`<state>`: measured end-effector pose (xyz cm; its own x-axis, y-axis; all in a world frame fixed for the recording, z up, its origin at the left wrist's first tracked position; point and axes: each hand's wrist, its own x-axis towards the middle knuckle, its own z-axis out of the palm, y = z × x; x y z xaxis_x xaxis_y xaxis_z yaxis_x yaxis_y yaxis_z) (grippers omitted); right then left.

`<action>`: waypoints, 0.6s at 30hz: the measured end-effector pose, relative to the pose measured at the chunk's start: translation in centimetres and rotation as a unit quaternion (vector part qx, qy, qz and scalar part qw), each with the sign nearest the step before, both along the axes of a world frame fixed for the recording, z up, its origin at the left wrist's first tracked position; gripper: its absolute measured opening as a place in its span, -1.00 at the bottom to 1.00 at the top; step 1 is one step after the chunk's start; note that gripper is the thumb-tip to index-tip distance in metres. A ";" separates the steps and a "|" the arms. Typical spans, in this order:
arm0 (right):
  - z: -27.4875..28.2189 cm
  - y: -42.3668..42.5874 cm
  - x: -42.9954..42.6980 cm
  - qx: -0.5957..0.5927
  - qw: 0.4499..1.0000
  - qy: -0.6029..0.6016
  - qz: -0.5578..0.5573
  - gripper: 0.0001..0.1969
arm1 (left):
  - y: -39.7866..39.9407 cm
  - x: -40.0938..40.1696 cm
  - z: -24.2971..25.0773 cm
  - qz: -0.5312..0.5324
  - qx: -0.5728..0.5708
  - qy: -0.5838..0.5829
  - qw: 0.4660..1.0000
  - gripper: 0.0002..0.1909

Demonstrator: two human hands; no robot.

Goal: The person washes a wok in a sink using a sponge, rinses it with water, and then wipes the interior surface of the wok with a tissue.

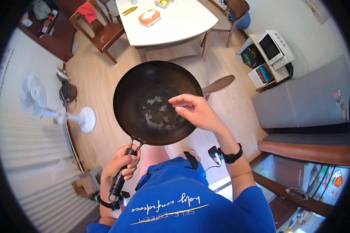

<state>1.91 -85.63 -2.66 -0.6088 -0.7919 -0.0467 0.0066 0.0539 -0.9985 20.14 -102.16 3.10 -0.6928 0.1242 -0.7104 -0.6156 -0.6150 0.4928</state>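
Observation:
A dark, round-bottomed wok [140, 84] is held out before me, its inside facing up. My left hand [124, 163] is wrapped around its black handle [117, 182], which joins the rim by two metal rods. Pale, wet-looking patches [153, 121] are scattered over the wok's bottom; I cannot tell what they are. Over the right part of the wok hovers my right hand [192, 109], thumb and fingers apart with nothing visible between them. Whether its fingertips touch the metal is unclear.
Ahead stands a white dining table [172, 32] bearing an orange tissue box [149, 18]. A chair [189, 67] is partly hidden behind the wok. To the left are a white standing fan [87, 119] and a wooden chair [108, 36]; to the right, a microwave [272, 48] and a grey refrigerator [294, 99].

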 end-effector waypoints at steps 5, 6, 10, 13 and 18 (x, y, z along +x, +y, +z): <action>0.3 -2.8 -1.2 0.002 0.997 -0.044 -0.070 -0.79 | -5.4 -3.7 -0.9 -0.049 -0.015 0.012 0.999 -0.89; 0.4 -3.6 -1.7 -0.005 0.996 -0.036 -0.082 -0.79 | -6.6 -4.7 -1.0 -0.064 -0.004 0.009 0.998 -0.89; 0.7 -6.0 -3.2 -0.022 0.990 -0.046 -0.130 -0.78 | -10.9 -7.9 -1.4 -0.111 0.016 0.012 0.994 -0.89; 0.9 -7.4 -5.2 -0.051 0.983 -0.055 -0.168 -0.77 | -13.8 -10.5 -1.6 -0.119 0.028 0.011 0.992 -0.90; -0.2 -10.7 -9.3 -0.127 0.952 -0.106 -0.259 -0.77 | -18.8 -13.9 -1.6 -0.131 0.003 -0.008 0.991 -0.89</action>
<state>-7.34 -96.31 -2.90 -0.9186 -0.3907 -0.0593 0.1693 -0.2533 -0.9525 6.27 -120.94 1.54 -0.6255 0.3017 -0.7195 -0.7616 -0.4363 0.4791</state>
